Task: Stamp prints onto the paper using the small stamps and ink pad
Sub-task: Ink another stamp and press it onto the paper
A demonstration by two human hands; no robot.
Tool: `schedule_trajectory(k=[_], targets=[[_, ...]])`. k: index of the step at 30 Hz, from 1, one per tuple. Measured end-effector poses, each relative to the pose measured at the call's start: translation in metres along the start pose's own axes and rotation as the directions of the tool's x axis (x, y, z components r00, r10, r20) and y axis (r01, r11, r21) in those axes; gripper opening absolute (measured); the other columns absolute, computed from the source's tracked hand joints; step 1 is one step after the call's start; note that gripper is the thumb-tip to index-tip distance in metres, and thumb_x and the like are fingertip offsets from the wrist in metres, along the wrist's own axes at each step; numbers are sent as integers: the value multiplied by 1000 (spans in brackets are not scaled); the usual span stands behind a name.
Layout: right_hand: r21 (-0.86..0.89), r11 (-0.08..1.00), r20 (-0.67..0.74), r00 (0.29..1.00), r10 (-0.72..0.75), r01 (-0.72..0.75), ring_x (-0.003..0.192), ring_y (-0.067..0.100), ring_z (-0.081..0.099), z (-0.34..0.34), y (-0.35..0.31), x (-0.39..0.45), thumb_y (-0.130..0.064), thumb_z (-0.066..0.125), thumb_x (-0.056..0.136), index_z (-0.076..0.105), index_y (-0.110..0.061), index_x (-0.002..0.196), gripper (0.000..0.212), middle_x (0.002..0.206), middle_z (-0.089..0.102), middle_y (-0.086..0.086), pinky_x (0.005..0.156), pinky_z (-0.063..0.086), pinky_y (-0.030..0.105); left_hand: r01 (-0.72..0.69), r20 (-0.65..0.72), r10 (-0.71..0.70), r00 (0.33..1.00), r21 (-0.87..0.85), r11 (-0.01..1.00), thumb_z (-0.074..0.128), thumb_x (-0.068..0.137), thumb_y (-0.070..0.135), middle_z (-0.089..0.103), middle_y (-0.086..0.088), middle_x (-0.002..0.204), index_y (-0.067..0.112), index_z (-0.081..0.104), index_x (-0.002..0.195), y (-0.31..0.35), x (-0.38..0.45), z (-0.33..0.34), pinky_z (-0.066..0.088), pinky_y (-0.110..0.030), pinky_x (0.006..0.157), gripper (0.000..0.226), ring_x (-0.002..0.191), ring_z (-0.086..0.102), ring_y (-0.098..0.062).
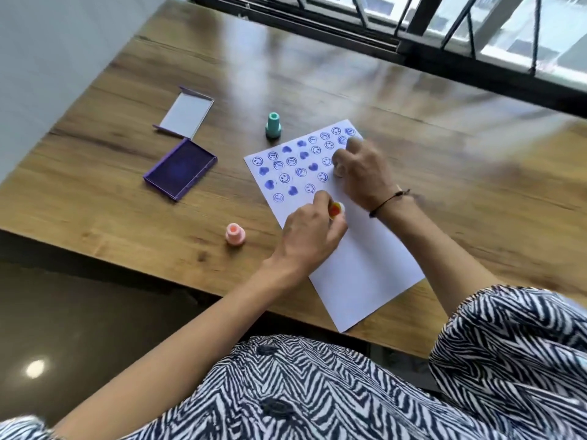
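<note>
A white paper [365, 268] lies on the wooden table, its upper half covered with blue smiley and heart prints. My left hand [309, 235] grips a small stamp with a red and yellow top [336, 210], held down on the paper below the prints. My right hand [362, 173] is closed over a pale stamp [338, 171] pressed on the paper near its right edge. A teal stamp [273, 125] stands upright above the paper. A pink stamp [235, 235] stands left of the paper. The open purple ink pad [180, 168] sits further left.
The ink pad's lid [187, 115] lies open-side up behind the pad. The table's near edge [158, 274] runs diagonally under my left forearm. A dark window frame [444, 42] borders the table's far side.
</note>
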State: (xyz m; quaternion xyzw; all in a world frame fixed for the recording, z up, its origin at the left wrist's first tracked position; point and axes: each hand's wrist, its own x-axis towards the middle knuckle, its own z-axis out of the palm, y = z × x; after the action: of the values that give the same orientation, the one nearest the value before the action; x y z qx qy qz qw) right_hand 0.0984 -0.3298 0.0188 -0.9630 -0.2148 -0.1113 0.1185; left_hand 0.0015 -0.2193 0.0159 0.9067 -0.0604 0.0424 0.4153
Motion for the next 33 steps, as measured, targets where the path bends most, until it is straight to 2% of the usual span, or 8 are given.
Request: schedule_trajectory(k=[4,8,12,16,23,28,30,33], targets=[[10,999,53,998,31,-32,74,39,57,8,1,-4,0,45,79,58,3,84,14,88,59,25,58,49,47,0,4,0,1000,2,1000,45,91,26,68,-21,86,3,48,100,-1,-2,2,38,-37,64,24,79,60,-41],[9,1000,66,998,10,-11,69,39,57,3,0,-3,1,47,76,58,1,81,12,85,59,24,54,49,45,-10,-2,10,1000,6,1000,45,91,26,67,-21,86,4,48,101,-1,-1,1,29,-32,61,25,79,60,-40],[25,999,171,985,29,-34,79,39,57,-7,1,2,-3,47,81,60,-2,87,14,95,60,22,65,50,47,3,35,-3,999,-2,1000,44,91,27,67,-21,89,4,47,102,-1,0,0,39,-38,68,26,83,60,-40],[358,897,-7,959,282,-261,82,35,62,-33,10,10,1,49,78,65,-5,81,17,92,68,20,77,50,44,34,41,-33,999,-21,999,45,91,29,66,-22,93,4,48,104,-3,0,-4,42,-39,71,28,85,60,-39],[398,886,-45,959,278,-238,76,26,61,-52,4,6,-2,44,81,65,-6,80,21,86,68,20,68,44,27,33,44,-32,999,-31,999,45,91,29,66,-24,93,3,48,105,-3,-1,-4,38,-35,66,30,85,60,-40],[437,864,-15,959,283,-249,81,27,64,-53,3,0,-1,45,80,64,-7,79,20,86,69,21,72,51,31,76,73,-73,995,-46,996,46,91,31,67,-22,97,4,49,106,-3,-1,-5,44,-39,74,31,89,60,-38],[514,809,43,950,308,-285,66,8,63,-57,0,-3,-1,51,80,63,-10,78,15,77,70,15,59,49,19,147,102,-134,986,-139,979,49,90,31,68,-16,99,8,52,105,-4,2,-7,46,-37,79,28,93,61,-31],[761,534,221,921,321,-369,43,1,50,-66,-11,-11,-5,63,73,61,-16,71,11,56,64,-2,42,39,16,295,120,-274,954,-521,801,55,87,28,68,-7,98,18,57,94,-4,6,-15,49,-37,87,12,94,61,-20]])
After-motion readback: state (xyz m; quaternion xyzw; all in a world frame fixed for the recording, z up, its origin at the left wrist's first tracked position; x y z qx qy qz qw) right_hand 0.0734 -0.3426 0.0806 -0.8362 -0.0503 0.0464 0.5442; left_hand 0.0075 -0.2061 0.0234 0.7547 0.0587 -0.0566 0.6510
